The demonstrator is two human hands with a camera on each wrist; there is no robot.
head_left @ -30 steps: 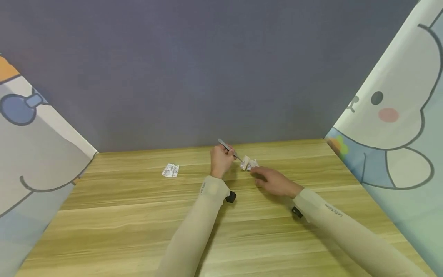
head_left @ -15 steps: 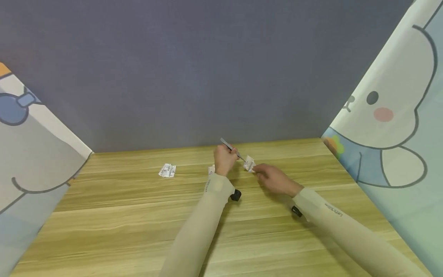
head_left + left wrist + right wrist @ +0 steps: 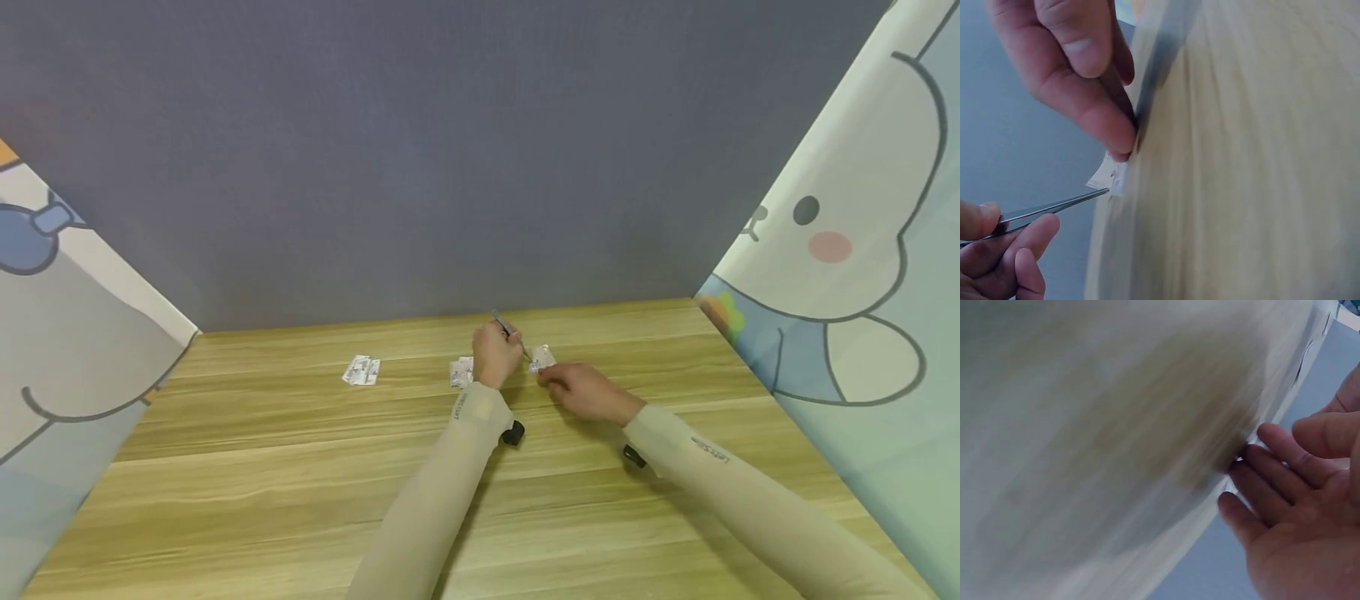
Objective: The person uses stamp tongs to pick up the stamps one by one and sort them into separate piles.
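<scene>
My left hand (image 3: 497, 357) pinches a pair of slim metal tweezers (image 3: 1054, 207), pointing right and down. The tweezer tips meet the near left edge of a small pale printed slip (image 3: 543, 357), which lies on the wooden table near its back edge. My right hand (image 3: 585, 392) comes from the right, fingertips (image 3: 1124, 142) at the slip's near edge, its thumb standing apart from the index finger. In the right wrist view, the right fingers (image 3: 1272, 487) reach down to the tabletop, and the slip is mostly hidden behind them.
Left of the left hand lies a small group of pale printed slips (image 3: 461, 372), partly behind the wrist. Another overlapping group of slips (image 3: 362, 370) is farther left. A grey panel (image 3: 450, 167) rises behind the table (image 3: 262, 483); cartoon-printed walls stand at both sides.
The left hand has moved slightly right with the tweezers, uncovering the middle slips. At the right, pieces that showed raised and apart now look flatter together. The right hand has shifted slightly left.
</scene>
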